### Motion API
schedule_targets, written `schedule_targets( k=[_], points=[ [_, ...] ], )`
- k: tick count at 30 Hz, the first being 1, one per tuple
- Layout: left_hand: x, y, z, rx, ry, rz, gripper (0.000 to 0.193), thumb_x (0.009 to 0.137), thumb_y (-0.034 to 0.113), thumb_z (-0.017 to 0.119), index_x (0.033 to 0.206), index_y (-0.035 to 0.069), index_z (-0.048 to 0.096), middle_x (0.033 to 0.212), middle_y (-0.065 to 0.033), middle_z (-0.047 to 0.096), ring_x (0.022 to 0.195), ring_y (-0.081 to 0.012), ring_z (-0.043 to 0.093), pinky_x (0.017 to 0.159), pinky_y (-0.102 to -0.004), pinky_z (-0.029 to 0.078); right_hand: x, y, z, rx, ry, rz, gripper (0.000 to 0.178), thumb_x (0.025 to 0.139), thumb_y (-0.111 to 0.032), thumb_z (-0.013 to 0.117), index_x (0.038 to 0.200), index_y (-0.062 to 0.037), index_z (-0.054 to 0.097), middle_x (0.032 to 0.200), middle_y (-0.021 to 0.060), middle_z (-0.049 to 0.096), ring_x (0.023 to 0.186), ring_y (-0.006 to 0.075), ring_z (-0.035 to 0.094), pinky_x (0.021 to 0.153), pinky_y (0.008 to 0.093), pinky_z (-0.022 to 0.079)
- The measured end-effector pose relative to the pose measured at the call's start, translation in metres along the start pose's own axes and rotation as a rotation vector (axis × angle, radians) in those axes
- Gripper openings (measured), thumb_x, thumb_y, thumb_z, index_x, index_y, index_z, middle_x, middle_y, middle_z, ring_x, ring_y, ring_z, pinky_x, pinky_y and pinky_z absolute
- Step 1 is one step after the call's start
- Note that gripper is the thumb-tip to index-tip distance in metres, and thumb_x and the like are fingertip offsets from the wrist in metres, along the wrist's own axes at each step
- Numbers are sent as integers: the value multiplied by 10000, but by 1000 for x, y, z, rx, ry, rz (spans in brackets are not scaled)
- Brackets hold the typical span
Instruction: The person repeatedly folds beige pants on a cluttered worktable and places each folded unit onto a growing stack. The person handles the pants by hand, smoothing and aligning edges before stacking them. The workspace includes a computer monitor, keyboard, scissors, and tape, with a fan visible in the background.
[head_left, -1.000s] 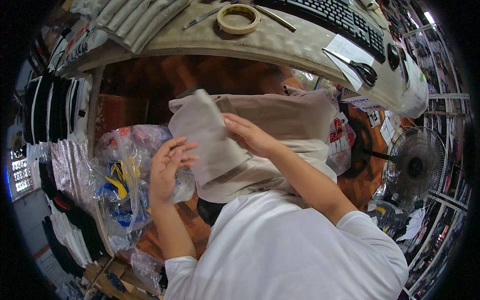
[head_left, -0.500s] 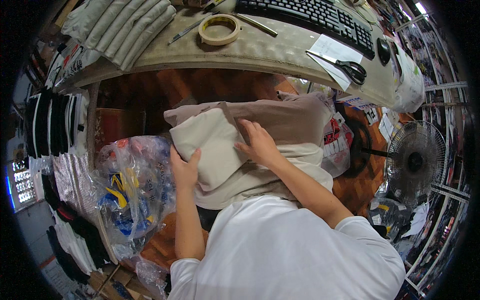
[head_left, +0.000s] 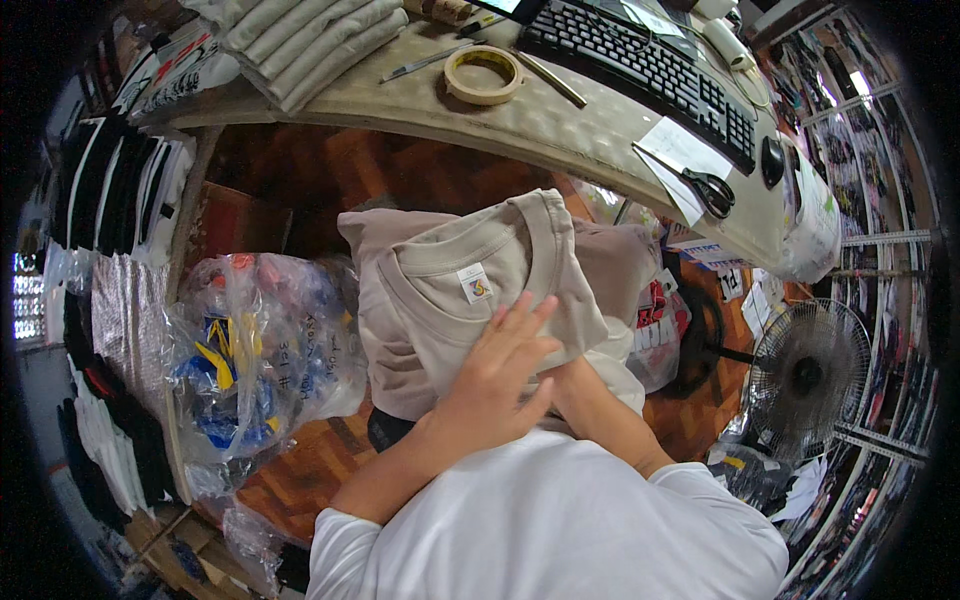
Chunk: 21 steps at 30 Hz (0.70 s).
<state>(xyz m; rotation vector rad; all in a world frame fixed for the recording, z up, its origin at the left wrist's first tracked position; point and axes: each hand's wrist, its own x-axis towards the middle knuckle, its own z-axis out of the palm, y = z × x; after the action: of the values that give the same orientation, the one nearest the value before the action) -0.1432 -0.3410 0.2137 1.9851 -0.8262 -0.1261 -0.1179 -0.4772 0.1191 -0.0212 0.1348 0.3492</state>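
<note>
A beige shirt (head_left: 440, 345) lies on the near side of the desk (head_left: 610, 120), apart from it and askew to its edge. It is folded, its sides soft and creased. The round collar (head_left: 545, 240) gapes toward the desk, showing a small white label (head_left: 473, 283) inside.

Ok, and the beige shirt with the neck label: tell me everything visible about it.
The shirt is plain beige, apparently soft knit fabric, with a round neckline edged by a collar band and, inside the neck, a white label with a small coloured mark. It looks folded, neckline facing up and slightly skewed, over the pinkish-beige cloth. The left hand lies spread over its near part; the right hand is at its near edge, mostly hidden.
</note>
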Motion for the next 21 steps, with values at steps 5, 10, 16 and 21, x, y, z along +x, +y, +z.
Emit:
schedule_targets(
  k=[5, 10, 16, 21],
  points=[
    [-39, -25, -20, -109, 660, -285, 756, 737, 100, 707, 1365, 20, 293, 1467, -186, 232, 1353, -297, 248, 1118, -410, 170, -2, 12, 37, -364, 215, -163, 593, 927, -553, 365, 1351, -144, 430, 1324, 77, 487, 1156, 249, 512, 1001, 418, 391],
    [-36, -38, -31, -199, 679, -371, 790, 707, 129, 757, 1373, 6, 349, 1330, -214, 426, 1238, -287, 421, 1039, -368, 317, 16, 16, 71, -464, 256, -312, 595, 927, -551, 367, 1354, -140, 428, 1342, 80, 475, 1180, 248, 497, 1012, 417, 384],
    [59, 1, -162, 316, 707, 62, 375, 735, 99, 702, 1101, 46, 642, 1117, -149, 624, 1048, -291, 584, 944, -373, 419, 31, -43, 128, -139, -478, -15, 711, 919, -603, 293, 1469, -166, 186, 1475, 141, 288, 1337, 326, 317, 1093, 466, 260],
    [192, 12, -332, 298, 997, 372, 398, 794, 139, 663, 1172, 23, 613, 1146, -132, 625, 998, -225, 591, 927, -326, 418, 3, -75, 157, -386, -571, -274, 712, 914, -623, 262, 1484, -253, 49, 1516, 199, 97, 1383, 412, 134, 1122, 510, 128]
  ],
)
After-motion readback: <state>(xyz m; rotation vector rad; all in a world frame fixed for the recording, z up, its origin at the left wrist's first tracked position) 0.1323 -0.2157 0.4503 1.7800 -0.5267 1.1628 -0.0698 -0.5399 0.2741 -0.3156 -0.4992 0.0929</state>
